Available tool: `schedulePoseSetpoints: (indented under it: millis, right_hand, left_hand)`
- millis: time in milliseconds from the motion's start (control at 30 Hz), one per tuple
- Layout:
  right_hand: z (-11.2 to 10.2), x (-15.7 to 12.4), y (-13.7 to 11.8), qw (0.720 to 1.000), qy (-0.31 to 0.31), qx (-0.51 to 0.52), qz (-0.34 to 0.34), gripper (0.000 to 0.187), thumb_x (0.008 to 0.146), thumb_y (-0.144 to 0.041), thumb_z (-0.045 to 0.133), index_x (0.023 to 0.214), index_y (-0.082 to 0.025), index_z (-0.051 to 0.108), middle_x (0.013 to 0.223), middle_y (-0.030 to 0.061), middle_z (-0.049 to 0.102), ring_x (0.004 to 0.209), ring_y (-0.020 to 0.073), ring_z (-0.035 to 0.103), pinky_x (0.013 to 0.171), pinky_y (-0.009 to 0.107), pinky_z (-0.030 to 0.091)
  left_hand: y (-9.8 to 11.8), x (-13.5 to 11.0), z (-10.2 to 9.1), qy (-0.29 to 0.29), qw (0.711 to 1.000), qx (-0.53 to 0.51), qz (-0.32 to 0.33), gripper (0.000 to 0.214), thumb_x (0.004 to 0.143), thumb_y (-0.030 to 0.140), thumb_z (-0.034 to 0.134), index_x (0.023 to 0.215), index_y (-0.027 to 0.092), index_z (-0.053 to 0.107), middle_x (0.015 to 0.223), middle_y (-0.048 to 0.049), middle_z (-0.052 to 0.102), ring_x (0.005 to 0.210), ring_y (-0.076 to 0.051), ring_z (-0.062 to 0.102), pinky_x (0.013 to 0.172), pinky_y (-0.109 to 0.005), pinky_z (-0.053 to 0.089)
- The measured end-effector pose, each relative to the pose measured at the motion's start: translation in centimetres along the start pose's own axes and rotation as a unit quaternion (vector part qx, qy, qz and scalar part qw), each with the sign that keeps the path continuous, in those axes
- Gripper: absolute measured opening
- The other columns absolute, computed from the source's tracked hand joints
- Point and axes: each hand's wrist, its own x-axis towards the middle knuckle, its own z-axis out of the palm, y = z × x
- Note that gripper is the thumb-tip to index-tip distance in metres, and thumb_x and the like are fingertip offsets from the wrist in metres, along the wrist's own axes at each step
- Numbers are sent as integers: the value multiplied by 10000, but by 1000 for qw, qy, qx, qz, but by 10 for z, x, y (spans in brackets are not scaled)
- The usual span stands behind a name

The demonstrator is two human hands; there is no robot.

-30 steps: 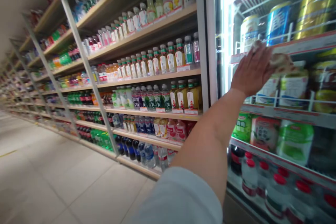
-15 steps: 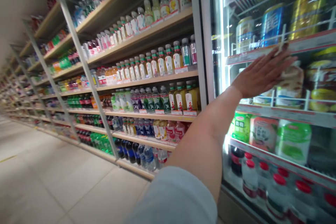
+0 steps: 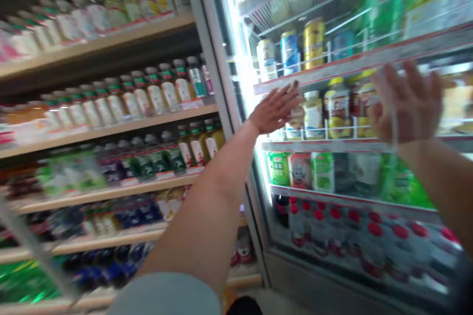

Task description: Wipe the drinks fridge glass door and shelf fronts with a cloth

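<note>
My left hand (image 3: 275, 110) stretches out from a light blue-grey sleeve (image 3: 166, 295), its fingers extended and holding nothing. It is in front of the lit drinks cooler (image 3: 303, 266), overlapping a small bottle on the middle rack. My right hand (image 3: 410, 103), blurred, is raised at the right with fingers up and apart, in front of the same rack. Whether either hand touches the glass I cannot tell. Between the hands stand a white-labelled bottle (image 3: 313, 115) and yellow-capped bottles (image 3: 338, 108). A blue can (image 3: 289, 51) and a gold can (image 3: 314, 43) are on the rack above.
Wooden shelves (image 3: 111, 128) packed with bottled drinks run along the left, beside the cooler's grey frame (image 3: 210, 44). Green cartons (image 3: 322, 172) and red-capped bottles (image 3: 373, 246) fill the cooler's lower racks. A dark rounded shape (image 3: 244, 306) shows at the bottom edge.
The view has turned right, bringing more of the cooler into sight. My right hand has come into view, raised. My left hand stays outstretched by the cooler.
</note>
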Motion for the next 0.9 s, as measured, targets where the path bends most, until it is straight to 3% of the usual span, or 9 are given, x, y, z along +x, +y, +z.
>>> schedulePoseSetpoints:
  millis: [100, 200, 333, 467, 600, 667, 733, 867, 900]
  right_hand:
    - [-39, -9, 32, 995, -4, -97, 15, 633, 989, -261, 377, 1602, -374, 265, 1633, -3, 356, 1547, 335, 224, 1224, 688, 199]
    - [-45, -13, 43, 987, -20, -157, 16, 704, 965, -265, 376, 1629, -361, 163, 1648, -17, 328, 1564, 320, 175, 1245, 682, 146]
    - [-31, -22, 50, 978, -29, -204, 23, 711, 962, -247, 351, 1637, -327, 142, 1662, -22, 293, 1565, 278, 190, 1267, 623, 162]
    - [-26, -26, 55, 969, -38, -244, 27, 701, 969, -254, 333, 1640, -312, 137, 1673, -50, 247, 1577, 243, 142, 1290, 581, 143]
    - [-28, -26, 54, 963, -39, -265, 30, 671, 977, -275, 324, 1635, -280, 192, 1680, -56, 211, 1581, 210, 108, 1307, 532, 134]
    - [-28, -25, 53, 963, -37, -263, 31, 650, 979, -278, 321, 1624, -267, 243, 1678, -49, 222, 1580, 206, 115, 1308, 517, 141]
    - [-27, -25, 53, 965, -32, -257, 31, 637, 979, -270, 314, 1615, -254, 276, 1676, -39, 236, 1580, 203, 121, 1308, 509, 148]
    - [-25, -25, 55, 968, -10, -249, 24, 650, 943, -228, 334, 1593, -203, 331, 1667, 5, 281, 1576, 222, 149, 1299, 515, 169]
    - [-25, -25, 54, 969, -7, -248, 24, 653, 935, -220, 337, 1587, -196, 342, 1663, 14, 292, 1574, 229, 160, 1294, 523, 176]
  left_hand:
    - [-22, 5, 19, 152, 980, -65, -110, 661, 891, 367, 500, 1542, 276, 430, 1630, 37, 313, 1546, -248, 201, 1287, -518, 141]
    - [-23, 8, 34, 263, 939, -118, -187, 737, 878, 422, 460, 1596, 362, 308, 1629, 195, 107, 1546, -276, 200, 1299, -543, 151]
    - [-10, 4, 31, 289, 922, -182, -184, 595, 952, 551, 367, 1537, 574, 260, 1480, 452, 4, 1516, -334, 225, 1312, -466, 130]
    - [-5, 2, 26, 345, 905, -172, -179, 585, 1070, 472, 290, 1535, 614, -35, 1513, 432, -127, 1542, -283, 132, 1299, -397, 90]
    - [-10, 3, 30, 277, 938, -180, -107, 484, 1067, 548, 267, 1529, 602, 132, 1537, 421, -41, 1515, -368, 165, 1254, -457, 50]
    - [-12, 2, 34, 214, 955, -199, -43, 461, 1053, 594, 250, 1512, 569, 250, 1563, 389, 48, 1507, -372, 184, 1223, -459, 37]
    - [-13, 1, 36, 204, 960, -190, -32, 514, 1051, 624, 186, 1532, 481, 296, 1610, 308, 124, 1511, -344, 197, 1214, -442, 51]
    - [-10, -3, 35, 320, 920, -99, -204, 831, 1053, 690, 143, 1574, 53, 259, 1659, -128, 259, 1535, -291, 212, 1260, -495, 163]
    - [-9, -4, 34, 327, 911, -90, -235, 879, 1038, 706, 155, 1551, 3, 277, 1640, -185, 278, 1542, -279, 204, 1268, -497, 167]
